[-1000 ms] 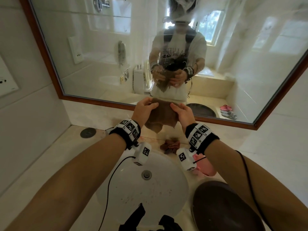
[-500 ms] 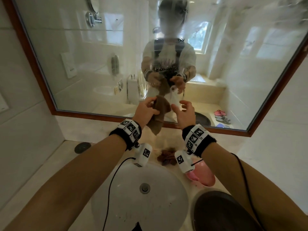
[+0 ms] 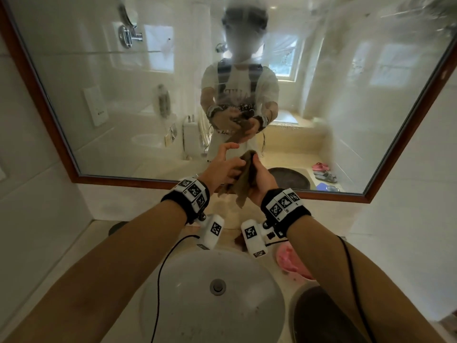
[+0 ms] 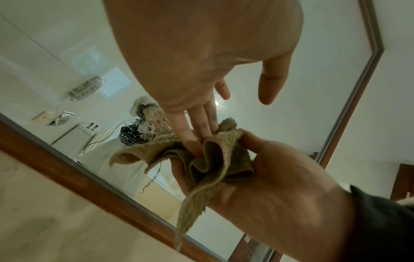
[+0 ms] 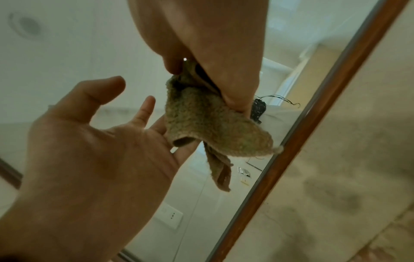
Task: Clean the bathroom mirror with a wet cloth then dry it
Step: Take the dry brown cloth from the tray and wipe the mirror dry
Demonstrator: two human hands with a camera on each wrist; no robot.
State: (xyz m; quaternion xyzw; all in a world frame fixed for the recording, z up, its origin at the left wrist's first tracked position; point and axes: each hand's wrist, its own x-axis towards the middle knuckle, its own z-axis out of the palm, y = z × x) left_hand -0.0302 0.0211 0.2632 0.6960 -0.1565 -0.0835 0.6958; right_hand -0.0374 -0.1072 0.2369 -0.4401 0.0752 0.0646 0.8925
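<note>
A brown terry cloth (image 3: 247, 175) is held bunched in front of the lower part of the wood-framed bathroom mirror (image 3: 123, 95), clear of the glass and above the white basin (image 3: 188, 305) set in the bench (image 3: 81, 246). The cloth is pinched in folds between the thumb and curled fingers of the right hand (image 3: 262, 180), one corner left hanging. The fingers of the left hand (image 3: 222, 167) are kept straight and spread, tips laid against the folds, thumb raised free. The cloth appears to be gathered into a pad so that a firm face can be put to the glass. Whether it is wet cannot be told from these views. Both forearms are stretched forward at chest height, wrists near together. The glass looks hazy and streaked, so wiping is judged still to be done.
</note>
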